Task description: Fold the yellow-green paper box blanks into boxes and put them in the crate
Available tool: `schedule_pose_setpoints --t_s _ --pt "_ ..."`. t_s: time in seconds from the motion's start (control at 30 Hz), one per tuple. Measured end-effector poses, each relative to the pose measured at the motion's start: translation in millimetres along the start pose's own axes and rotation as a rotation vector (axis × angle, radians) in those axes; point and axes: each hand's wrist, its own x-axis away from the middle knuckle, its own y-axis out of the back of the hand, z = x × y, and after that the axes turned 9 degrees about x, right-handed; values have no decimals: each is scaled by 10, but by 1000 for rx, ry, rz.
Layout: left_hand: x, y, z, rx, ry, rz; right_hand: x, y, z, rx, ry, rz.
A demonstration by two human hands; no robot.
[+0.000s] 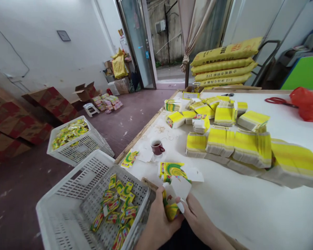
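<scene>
My left hand (156,220) is wrapped round a small yellow-and-green carton (171,211) at the table's near edge. The carton's white flaps stand open at the top. My right hand (199,220) pinches a white flap on its right side. Just beyond my hands lie unfolded printed cartons (174,170), yellow and green with white flaps. To the left of my left hand, a white plastic crate (77,185) holds several small yellow-and-green packs (113,205). What is inside the carton in my hands is hidden.
A dark red mug (158,148) stands on the white table (250,208). Stacks of flat cartons (224,139) cover its middle and right. Red scissors (279,100) and a red bag (309,104) lie at far right. A second filled crate (75,152) sits on the floor at left.
</scene>
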Motion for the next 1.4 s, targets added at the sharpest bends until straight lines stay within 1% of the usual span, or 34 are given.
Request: schedule_pose_setpoints --t_s 0.03,0.1,0.17,0.23,0.3,0.37,0.4,0.47,0.53,0.6,0.7,0.77,0.87,1.0,1.1,1.17,1.23,1.33,1.4 --pt "14 -23 27 -40 -25 -26 -12 -6 48 -128 -81 97" --pt "33 -60 58 -125 -96 -44 -40 11 153 -338 -206 227" --pt "29 -76 55 -173 -190 10 -63 55 228 -434 -273 304" --pt "1 -68 29 -183 -252 91 -79 103 256 -446 -279 370" --pt "-43 -42 -2 -202 -247 128 -89 134 261 -410 -221 409" --pt "-90 -13 -19 -237 -201 142 -94 141 270 -321 -155 405" --pt "-110 -3 -19 -256 -179 147 -96 136 279 -264 -146 387" --pt "-139 4 1 -278 -153 161 -100 115 294 -174 -167 353" --pt "-151 -4 39 -281 -142 161 -110 81 283 -175 -176 344" --pt "-155 -18 86 -293 -150 138 -129 34 222 -232 -173 320" --pt "-166 -24 157 -375 -190 93 -170 -51 44 -308 -244 181" --pt "-181 -12 194 -449 -237 88 -191 -95 -81 -361 -289 108" --pt "-200 22 221 -516 -281 87 -175 -116 -186 -539 -353 125" --pt "-191 20 233 -567 -271 8 -83 -143 -161 -844 -479 186" --pt "-160 -39 262 -596 -320 16 -40 -206 -125 -921 -456 193" --pt "-141 -80 280 -606 -348 32 -30 -224 -125 -885 -435 195" --pt "-131 -104 270 -594 -346 43 -23 -194 -135 -797 -425 222" --pt "-141 -104 185 -522 -300 90 -5 -96 -151 -649 -385 231" --pt "-158 -100 120 -458 -254 127 13 -54 -172 -497 -304 208"
